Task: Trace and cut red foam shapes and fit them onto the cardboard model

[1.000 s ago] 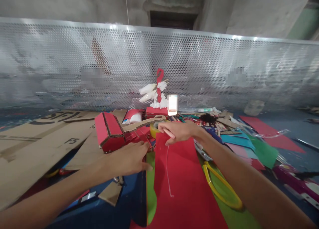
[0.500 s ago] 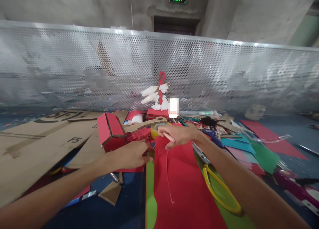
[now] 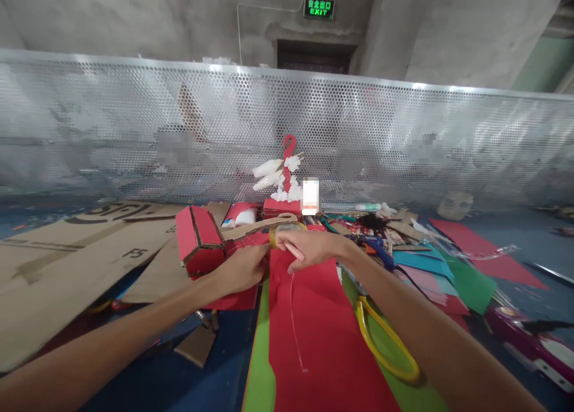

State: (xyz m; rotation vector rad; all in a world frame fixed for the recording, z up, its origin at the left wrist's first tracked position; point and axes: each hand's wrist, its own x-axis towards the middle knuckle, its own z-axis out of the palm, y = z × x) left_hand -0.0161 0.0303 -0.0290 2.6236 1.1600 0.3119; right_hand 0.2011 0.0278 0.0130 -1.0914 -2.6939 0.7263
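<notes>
A long red paper sheet (image 3: pixel 314 334) lies in front of me over a green sheet (image 3: pixel 258 382). My right hand (image 3: pixel 309 247) rests curled on the red sheet's far end, fingers pressed together at its edge, right beside a yellow tape roll (image 3: pixel 280 229). My left hand (image 3: pixel 244 267) reaches the same end from the left, its fingers closed at the sheet's left corner. A thin white strand (image 3: pixel 293 328) runs down the red sheet from under my right hand. A red-covered cardboard box (image 3: pixel 200 241) stands just left of my left hand.
Yellow-handled scissors (image 3: pixel 385 346) lie right of the red sheet. Flat cardboard (image 3: pixel 67 262) covers the left. Coloured paper sheets (image 3: pixel 452 268), a glue gun (image 3: pixel 376 247) and a red-and-white craft figure (image 3: pixel 284 179) are behind. A perforated metal screen (image 3: pixel 403 137) closes off the back.
My left hand has moved forward and right to the red sheet's far left corner. My right hand has shifted slightly left. The view has tilted, so things sit a little lower.
</notes>
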